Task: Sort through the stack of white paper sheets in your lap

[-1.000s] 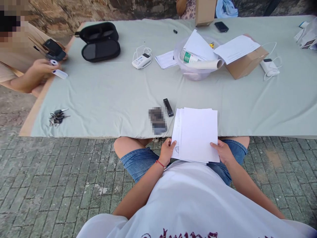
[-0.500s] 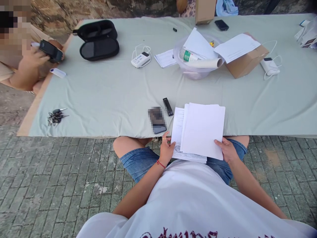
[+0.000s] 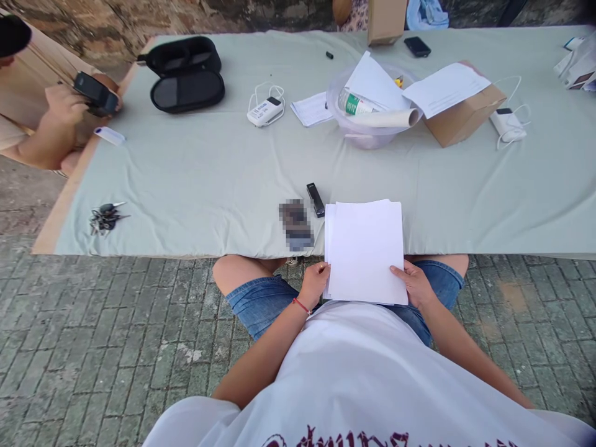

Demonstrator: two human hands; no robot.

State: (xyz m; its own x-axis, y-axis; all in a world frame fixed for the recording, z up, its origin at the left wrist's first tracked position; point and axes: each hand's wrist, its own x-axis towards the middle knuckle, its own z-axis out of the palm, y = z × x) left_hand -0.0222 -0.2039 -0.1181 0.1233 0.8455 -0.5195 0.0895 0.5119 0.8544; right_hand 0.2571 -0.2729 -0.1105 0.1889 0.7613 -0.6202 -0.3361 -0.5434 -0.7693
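Observation: the left hand (image 3: 315, 282) and the right hand (image 3: 414, 284) each pinch the stack of sheets (image 3: 365, 248), thumb on top and fingers hidden beneath. The left hand is at the near left corner, the right hand at the near right corner. The stack sits over the near edge of the table (image 3: 209, 180), its far half above the cloth and its near half above the lap. Along its left side several sheet edges show fanned and out of line.

Surroundings: a small black object (image 3: 316, 199) lies just beside the stack's far left corner. A blurred dark item (image 3: 295, 225) lies left of it, and keys (image 3: 105, 217) are well apart at the near left. At the far left a co-worker's hand (image 3: 63, 102) holds a dark device (image 3: 95, 94).

Assessment: the work in hand appears to be evening up the sheets. It is best done with a light grip at both sides so the leaves can slip. The stack should then be stood on one edge on the cloth and tapped, clear of the small black object. The fanned left side needs the most attention. A hard pinch would lock in the misalignment, and a loose one over the lap risks dropped pages.
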